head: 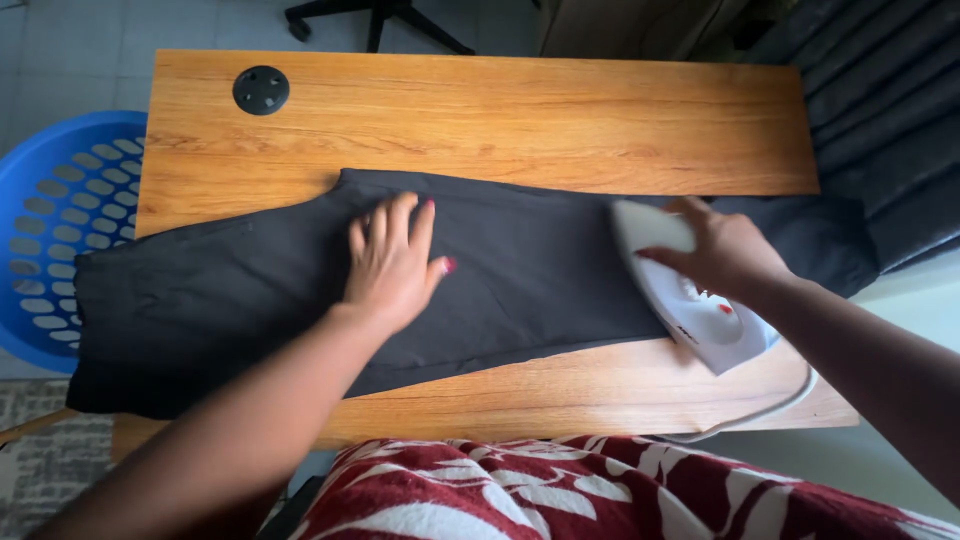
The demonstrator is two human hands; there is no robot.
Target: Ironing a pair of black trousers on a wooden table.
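My left hand lies flat, grip released, pinning the dark trousers taut on the table; right hand clenched around the white iron, soleplate down.

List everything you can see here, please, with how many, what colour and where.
table: one, orange-brown wood, centre
round cap: one, black, set in the table's far left corner
trousers: one pair, black, spread flat across the table
iron: one, white, on the trousers at right
cord: one, white, curving from the iron at the table's near right edge
basket: one, blue, on the floor at left
chair base: one, black, beyond the table
patterned cloth: red and white, bottom edge
left hand: flat on the trousers
right hand: gripping the iron
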